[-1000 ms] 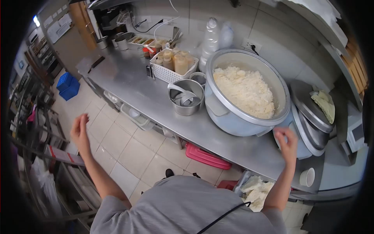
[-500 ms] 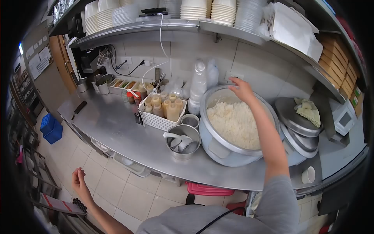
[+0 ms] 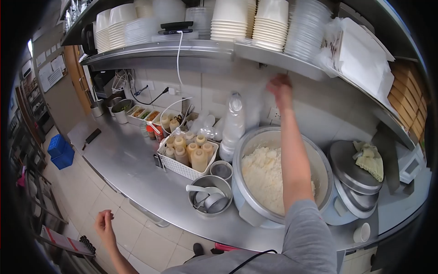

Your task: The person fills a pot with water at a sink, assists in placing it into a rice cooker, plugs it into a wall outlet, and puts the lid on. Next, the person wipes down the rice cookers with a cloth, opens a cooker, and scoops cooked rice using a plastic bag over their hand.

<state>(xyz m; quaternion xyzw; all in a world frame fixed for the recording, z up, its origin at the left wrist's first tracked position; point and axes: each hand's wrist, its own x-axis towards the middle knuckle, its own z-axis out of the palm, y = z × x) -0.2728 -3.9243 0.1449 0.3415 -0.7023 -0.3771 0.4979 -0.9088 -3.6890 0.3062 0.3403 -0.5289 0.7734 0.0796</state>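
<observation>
My right hand (image 3: 279,86) is raised over the back of a large rice cooker (image 3: 325,176), by the tiled wall. Motion blurs its fingers, and a blurred clear plastic bag (image 3: 256,102) is just to its left; I cannot tell whether it is gripped. Below the forearm, cooked white rice (image 3: 264,176) fills much of the open cooker. My left hand (image 3: 105,224) hangs in front of the counter, over the floor, its fingers curled together with nothing visible in them.
A metal pot (image 3: 210,212) with scoops stands left of the cooker, near a white basket (image 3: 182,170) of sauce bottles and a wrapped cup stack (image 3: 232,130). Overhead runs a shelf (image 3: 159,49) of containers. At the right are metal lids (image 3: 351,160) and a paper cup (image 3: 362,233).
My right hand has risen away from the rice cooker toward the wall, and the clear plastic beside it is now blurred. The view has shifted; my left hand stays low with curled fingers.
</observation>
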